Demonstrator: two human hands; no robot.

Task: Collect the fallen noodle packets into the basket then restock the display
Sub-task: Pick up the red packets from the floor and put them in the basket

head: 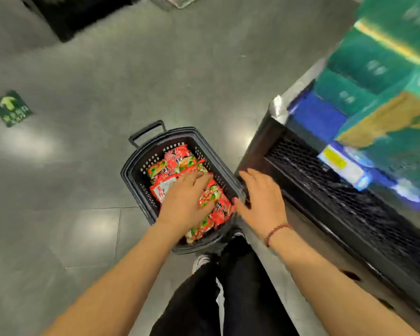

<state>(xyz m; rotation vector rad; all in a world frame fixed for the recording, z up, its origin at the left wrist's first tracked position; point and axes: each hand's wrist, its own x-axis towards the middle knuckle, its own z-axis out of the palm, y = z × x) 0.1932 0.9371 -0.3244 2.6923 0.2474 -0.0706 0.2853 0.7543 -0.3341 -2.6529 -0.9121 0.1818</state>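
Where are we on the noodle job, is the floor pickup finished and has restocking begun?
Collection looks done: the red noodle packets are piled in the black plastic basket, and none shows on the grey floor in view. In hand: the left hand lies on the pile, grip unclear; the right hand is open by the basket's rim. Left: restocking. The display shelf is too blurred to judge.

Packets [180, 163] in basket [131, 166] — display [349, 190] right.
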